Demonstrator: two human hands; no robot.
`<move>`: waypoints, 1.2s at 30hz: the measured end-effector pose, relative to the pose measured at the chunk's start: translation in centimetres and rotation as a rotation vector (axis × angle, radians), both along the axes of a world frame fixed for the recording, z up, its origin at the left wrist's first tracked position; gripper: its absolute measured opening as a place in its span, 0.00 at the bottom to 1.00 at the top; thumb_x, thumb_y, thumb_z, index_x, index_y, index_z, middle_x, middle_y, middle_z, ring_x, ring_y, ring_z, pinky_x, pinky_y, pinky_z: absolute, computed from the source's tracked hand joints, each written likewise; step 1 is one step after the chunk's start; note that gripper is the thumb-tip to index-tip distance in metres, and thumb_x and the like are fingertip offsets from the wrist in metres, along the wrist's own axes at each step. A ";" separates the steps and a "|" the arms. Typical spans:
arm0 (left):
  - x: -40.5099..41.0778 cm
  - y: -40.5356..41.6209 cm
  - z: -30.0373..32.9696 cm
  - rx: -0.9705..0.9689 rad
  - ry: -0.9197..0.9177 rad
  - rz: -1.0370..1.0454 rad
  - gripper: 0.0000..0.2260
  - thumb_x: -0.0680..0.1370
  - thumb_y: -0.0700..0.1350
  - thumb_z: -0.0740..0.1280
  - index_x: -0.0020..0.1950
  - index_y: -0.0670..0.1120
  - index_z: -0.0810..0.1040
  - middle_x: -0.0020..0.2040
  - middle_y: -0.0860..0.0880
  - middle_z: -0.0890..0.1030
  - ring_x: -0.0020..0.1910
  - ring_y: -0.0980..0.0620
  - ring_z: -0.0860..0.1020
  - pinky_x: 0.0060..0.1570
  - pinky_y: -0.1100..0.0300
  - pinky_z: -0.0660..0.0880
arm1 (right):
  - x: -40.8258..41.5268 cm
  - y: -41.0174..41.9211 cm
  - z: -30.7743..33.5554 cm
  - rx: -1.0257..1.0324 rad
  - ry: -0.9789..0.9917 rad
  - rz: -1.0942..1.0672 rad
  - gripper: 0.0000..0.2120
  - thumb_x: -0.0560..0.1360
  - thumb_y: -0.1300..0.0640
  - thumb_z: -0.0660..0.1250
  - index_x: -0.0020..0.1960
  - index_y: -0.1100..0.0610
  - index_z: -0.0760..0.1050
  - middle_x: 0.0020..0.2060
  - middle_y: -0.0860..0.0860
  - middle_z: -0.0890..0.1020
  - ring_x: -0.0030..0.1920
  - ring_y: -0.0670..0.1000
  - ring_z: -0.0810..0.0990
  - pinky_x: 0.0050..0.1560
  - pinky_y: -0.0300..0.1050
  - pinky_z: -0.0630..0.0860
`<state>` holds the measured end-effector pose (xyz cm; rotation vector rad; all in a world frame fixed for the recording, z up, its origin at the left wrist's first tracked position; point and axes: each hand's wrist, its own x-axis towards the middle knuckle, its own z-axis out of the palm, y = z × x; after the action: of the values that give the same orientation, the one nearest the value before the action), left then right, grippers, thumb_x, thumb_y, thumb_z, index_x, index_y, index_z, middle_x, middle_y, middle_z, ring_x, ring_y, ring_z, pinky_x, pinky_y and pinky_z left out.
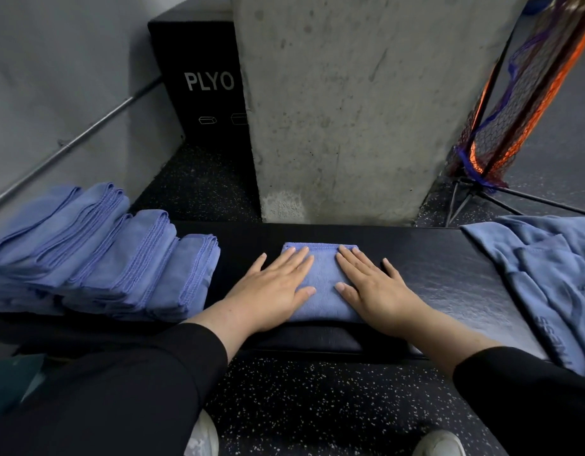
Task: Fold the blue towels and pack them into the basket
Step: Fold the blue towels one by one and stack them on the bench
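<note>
Here the left hand (273,289) lies flat with straight fingers, pressing on the left half of a folded blue towel (322,284). The right hand (375,291) presses the right half the same way, fingers straight and spread. The towel rests at the middle of a black padded bench (449,274). Left of it on the bench, a row of folded blue towels (113,258) leans in overlapping stacks. At the bench's right end lies a heap of unfolded blue towels (554,274). Behind the bench rises a concrete pillar (350,110), with a black box marked PLYO (205,83) to its left.
</note>
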<state>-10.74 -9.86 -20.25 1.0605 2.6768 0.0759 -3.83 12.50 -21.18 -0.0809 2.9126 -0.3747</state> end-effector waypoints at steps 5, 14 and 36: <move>-0.2 0.0 -0.1 0.028 -0.014 0.008 0.29 0.84 0.62 0.47 0.83 0.54 0.43 0.82 0.58 0.39 0.79 0.61 0.36 0.79 0.46 0.40 | 0.8 0.8 0.3 -0.039 0.195 0.069 0.37 0.77 0.30 0.42 0.79 0.47 0.62 0.80 0.42 0.58 0.79 0.42 0.53 0.78 0.60 0.53; 0.7 -1.1 1.6 0.136 0.114 -0.106 0.34 0.76 0.72 0.52 0.76 0.55 0.68 0.79 0.54 0.63 0.78 0.57 0.57 0.77 0.51 0.51 | 2.6 1.7 -0.2 -0.059 0.306 0.190 0.25 0.73 0.37 0.62 0.67 0.45 0.73 0.68 0.39 0.72 0.69 0.43 0.70 0.65 0.51 0.67; 1.6 -1.9 3.9 0.540 -0.233 0.306 0.04 0.78 0.56 0.67 0.49 0.59 0.74 0.41 0.54 0.81 0.40 0.56 0.78 0.42 0.55 0.76 | 3.1 0.4 4.2 -0.385 0.159 -0.147 0.10 0.77 0.44 0.69 0.54 0.43 0.71 0.42 0.46 0.82 0.43 0.43 0.80 0.45 0.45 0.77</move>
<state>-9.10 -11.80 -16.33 0.6929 2.6301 0.9606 -0.76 12.91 -16.98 0.0496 2.9657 -0.9935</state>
